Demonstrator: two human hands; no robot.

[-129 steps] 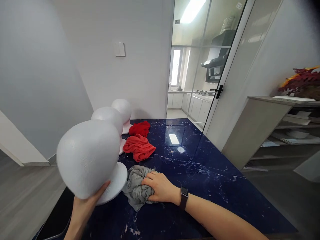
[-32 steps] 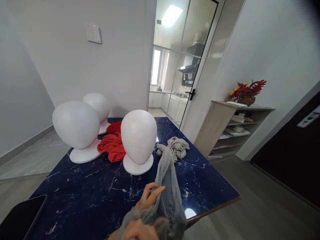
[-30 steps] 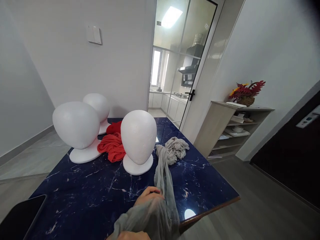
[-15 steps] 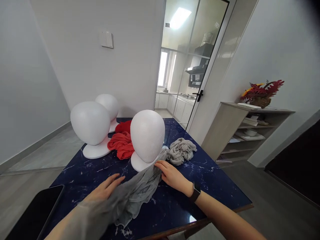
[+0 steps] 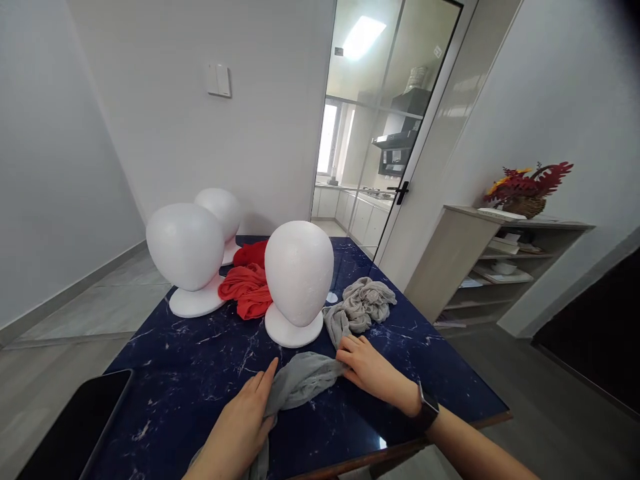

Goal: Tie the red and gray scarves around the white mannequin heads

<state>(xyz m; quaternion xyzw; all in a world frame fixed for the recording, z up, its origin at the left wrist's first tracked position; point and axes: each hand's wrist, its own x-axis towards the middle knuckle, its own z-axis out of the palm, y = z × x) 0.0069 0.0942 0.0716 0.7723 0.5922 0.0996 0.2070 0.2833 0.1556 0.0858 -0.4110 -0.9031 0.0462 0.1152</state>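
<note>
A long grey scarf [image 5: 305, 383] lies across the front of the table, one part bunched between my hands. My left hand [image 5: 243, 410] grips it with the thumb beneath and the index finger pointing forward; the scarf's tail hangs out behind that wrist. My right hand [image 5: 363, 363], with a dark watch on the wrist, is closed on the scarf further right, its fingertips pinching the cloth. From there the scarf runs back to a crumpled grey heap [image 5: 367, 303]. Just beyond my hands stands a white foam head [image 5: 299, 273] on a round base, apart from them.
Two more white foam heads, one nearer [image 5: 186, 247] and one behind [image 5: 220, 210], stand at the left. Red cloth [image 5: 247, 290] is heaped between them and the middle head. A black phone-like slab [image 5: 80, 427] sits at the front left. Beyond the dark blue marbled table [image 5: 195, 373] is a shelf [image 5: 500, 267].
My right hand has drawn away from the middle head's base, toward me and rightward. My left hand has moved right and closed on the scarf, which is now gathered into a narrower bunch.
</note>
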